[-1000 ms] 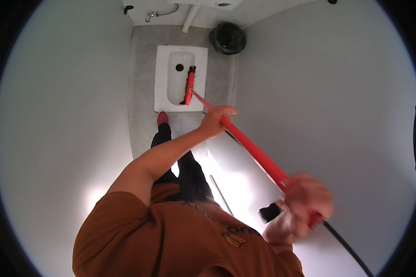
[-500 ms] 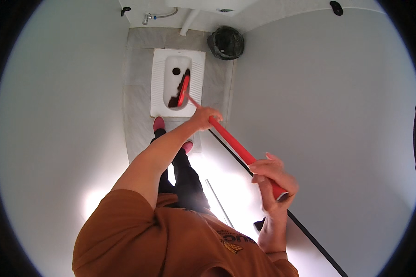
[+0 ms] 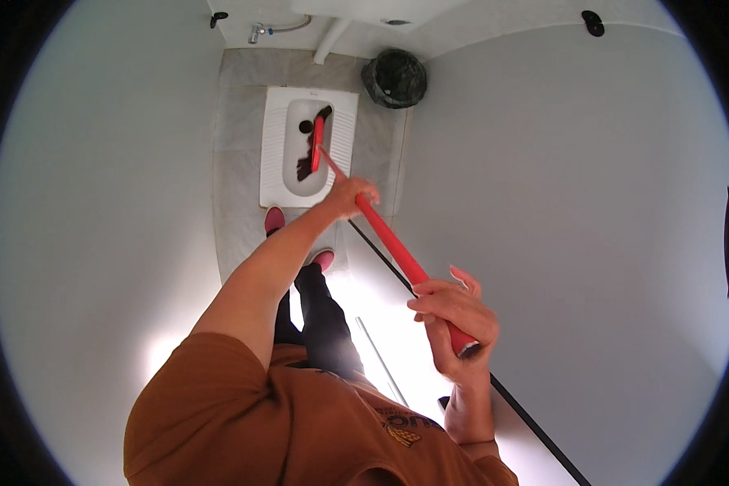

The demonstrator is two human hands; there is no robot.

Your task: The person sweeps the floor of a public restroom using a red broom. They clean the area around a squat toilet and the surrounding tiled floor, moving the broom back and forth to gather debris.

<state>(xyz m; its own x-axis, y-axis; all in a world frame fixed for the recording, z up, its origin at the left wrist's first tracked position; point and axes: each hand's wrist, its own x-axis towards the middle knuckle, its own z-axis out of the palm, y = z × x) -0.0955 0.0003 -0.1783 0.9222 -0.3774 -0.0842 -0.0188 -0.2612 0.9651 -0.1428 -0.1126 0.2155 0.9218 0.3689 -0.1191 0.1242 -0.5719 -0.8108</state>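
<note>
I hold a red broom (image 3: 393,245) with both hands, its stick slanting from lower right up to the far left. My left hand (image 3: 351,197) is closed round the stick partway down. Higher up, my right hand (image 3: 460,320) is wrapped round the stick near its top end, with some fingers lifted. The broom's red head, with dark bristles, rests in the basin of a white squat toilet (image 3: 272,146), beside the round dark drain hole. Part of the bristles is hidden under the head.
A bin with a black bag (image 3: 394,78) stands in the far right corner. A small tap (image 3: 256,32) with a hose and a white pipe (image 3: 330,40) are at the back wall. Grey partitions (image 3: 575,178) close in on both sides. My feet in pink shoes (image 3: 274,219) stand close to the toilet.
The broom head has slid away from me inside the basin, toward the drain hole. Both hands have shifted left with the stick, the left one also slightly farther away.
</note>
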